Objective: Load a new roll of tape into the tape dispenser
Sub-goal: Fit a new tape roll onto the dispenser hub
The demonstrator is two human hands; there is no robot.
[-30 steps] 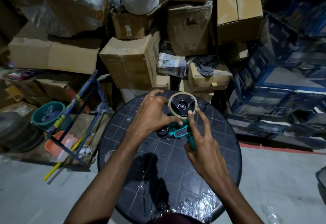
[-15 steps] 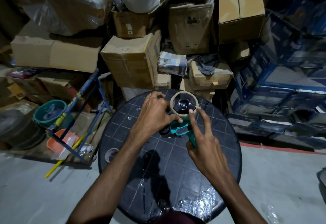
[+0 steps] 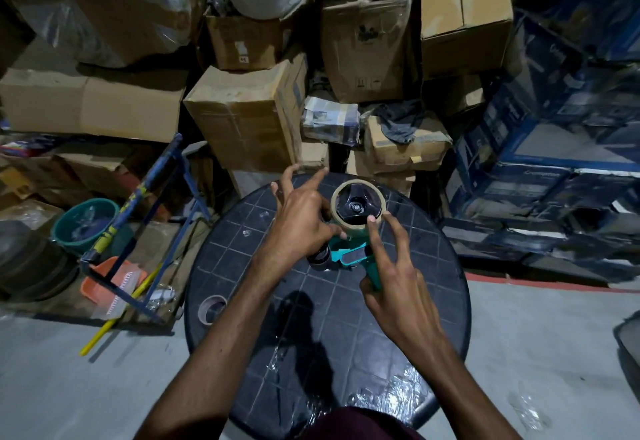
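A teal tape dispenser [image 3: 346, 254] lies on its side on the round black table [image 3: 433, 283]. A tan tape roll [image 3: 358, 207] sits around the dispenser's black hub. My right hand [image 3: 398, 283] grips the teal handle, its index fingertip pressing the roll's near edge. My left hand [image 3: 301, 221] rests against the roll's left side and the dispenser's front, thumb near the teal body, index and middle fingers raised and spread. A black roller shows under my left hand. An empty tape core [image 3: 211, 308] lies at the table's left edge.
Stacked cardboard boxes [image 3: 249, 117] crowd right behind the table. Dark blue cartons [image 3: 540, 162] pile up at the right. A blue metal frame [image 3: 162, 218], a teal bucket [image 3: 85, 221] and an orange tray [image 3: 110, 280] sit on the floor to the left. Crumpled clear film lies on the table's near edge.
My left hand's fingers have lifted off the roll and spread apart. The right hand keeps its hold on the handle. The dispenser stays in place.
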